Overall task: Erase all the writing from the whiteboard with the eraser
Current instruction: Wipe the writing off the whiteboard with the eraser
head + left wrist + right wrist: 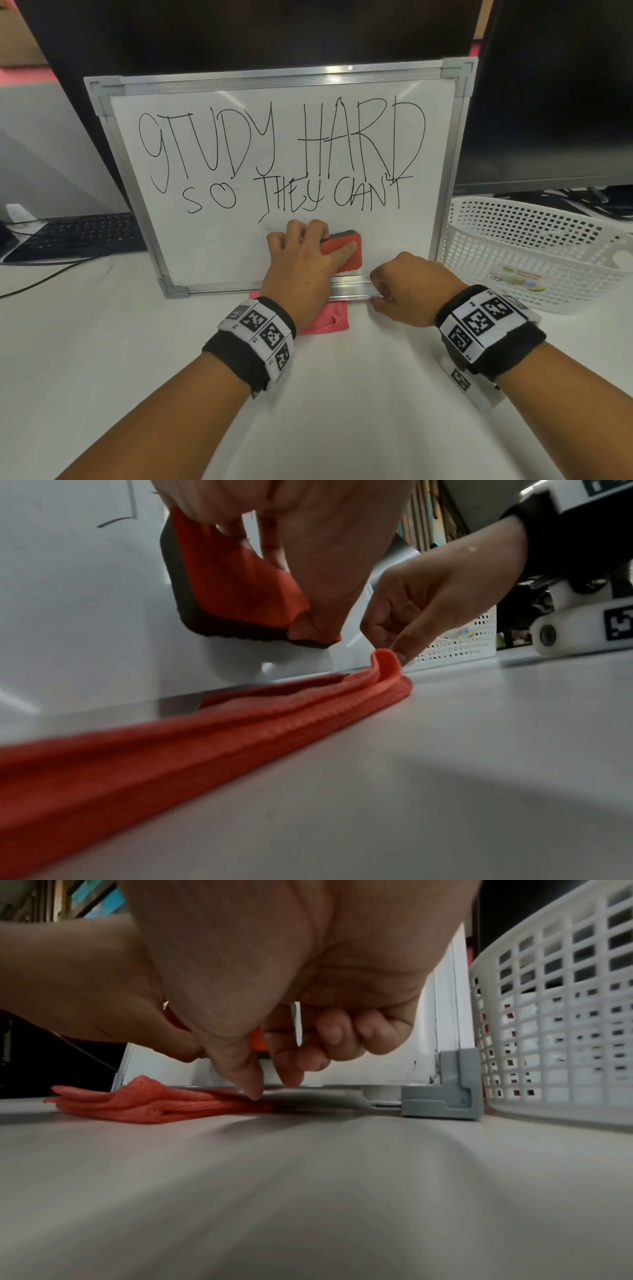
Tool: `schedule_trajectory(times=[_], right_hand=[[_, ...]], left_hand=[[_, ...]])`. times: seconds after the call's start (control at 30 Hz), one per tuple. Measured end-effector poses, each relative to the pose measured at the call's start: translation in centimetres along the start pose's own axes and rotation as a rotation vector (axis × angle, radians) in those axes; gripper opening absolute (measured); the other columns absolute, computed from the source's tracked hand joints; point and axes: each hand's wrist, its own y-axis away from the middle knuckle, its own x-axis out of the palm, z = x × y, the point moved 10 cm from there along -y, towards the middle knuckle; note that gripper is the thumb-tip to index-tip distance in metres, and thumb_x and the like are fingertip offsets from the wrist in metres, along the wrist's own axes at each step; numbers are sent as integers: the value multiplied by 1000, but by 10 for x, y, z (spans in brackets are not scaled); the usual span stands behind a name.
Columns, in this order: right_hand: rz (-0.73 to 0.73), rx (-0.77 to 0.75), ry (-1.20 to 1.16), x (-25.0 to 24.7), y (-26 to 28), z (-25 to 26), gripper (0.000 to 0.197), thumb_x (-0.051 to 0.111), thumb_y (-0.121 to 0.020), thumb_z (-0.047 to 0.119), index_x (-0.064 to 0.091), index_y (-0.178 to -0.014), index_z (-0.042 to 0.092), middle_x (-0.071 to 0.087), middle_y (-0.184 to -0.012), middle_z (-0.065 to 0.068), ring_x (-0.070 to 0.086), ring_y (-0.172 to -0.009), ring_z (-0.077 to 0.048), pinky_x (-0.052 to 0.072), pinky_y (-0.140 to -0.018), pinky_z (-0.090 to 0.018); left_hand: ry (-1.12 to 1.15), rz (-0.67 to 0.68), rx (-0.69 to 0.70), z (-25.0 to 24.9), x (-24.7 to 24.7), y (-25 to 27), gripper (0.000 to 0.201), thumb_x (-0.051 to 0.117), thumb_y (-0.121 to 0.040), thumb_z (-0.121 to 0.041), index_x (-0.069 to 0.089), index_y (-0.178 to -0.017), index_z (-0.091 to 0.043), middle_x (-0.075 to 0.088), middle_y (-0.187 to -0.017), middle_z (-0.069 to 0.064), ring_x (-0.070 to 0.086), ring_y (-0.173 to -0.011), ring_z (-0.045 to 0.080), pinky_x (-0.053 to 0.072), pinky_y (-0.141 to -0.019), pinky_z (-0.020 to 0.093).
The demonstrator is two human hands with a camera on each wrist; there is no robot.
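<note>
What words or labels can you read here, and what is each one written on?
"STUDY HARD" (the S looks like a 9): top line on the whiteboard.
"SO THEY CAN'T": second line on the whiteboard.
Sticker inside the white basket: too blurred to read.
Wristbands: square coded markers, with small characters too tiny to read.

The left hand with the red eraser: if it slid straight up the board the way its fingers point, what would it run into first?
Probably the stray curved pen mark just above the left hand and its eraser, then the line "SO THEY CAN'T" on the whiteboard. Nothing solid seems to block it.
</note>
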Motion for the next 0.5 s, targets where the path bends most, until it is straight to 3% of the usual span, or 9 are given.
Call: schedule_trajectory(times=[0.2, 0.37, 0.5], right_hand=[[2, 0, 12, 1, 0, 1, 27, 57, -92, 44, 49, -78, 24, 44, -76, 2, 56, -72, -25, 41, -60, -29], [1, -6, -8, -1, 2, 2, 32, 57, -93, 43, 44, -70, 24, 48, -76, 2, 58, -70, -24, 49, -62, -31], [0, -3, -8, 0, 2, 0, 35, 57, -93, 43, 40, -68, 25, 46, -76, 3, 57, -70, -23, 42, -59, -28]], left_hand=[[-27, 43, -16, -3, 1, 2, 58, 72, -71, -16, 65, -123, -37, 54, -118, 7, 48, -106, 38, 35, -85, 51], [-100, -28, -82, 21, -10, 16, 55, 74, -64, -9, 70, -113, -34, 55, -111, 8, 48, -101, 37, 32, -81, 48], [-164, -47, -80, 28, -13, 23, 57, 74, -62, -7, 69, -114, -32, 55, -111, 10, 47, -100, 37, 33, -80, 48]])
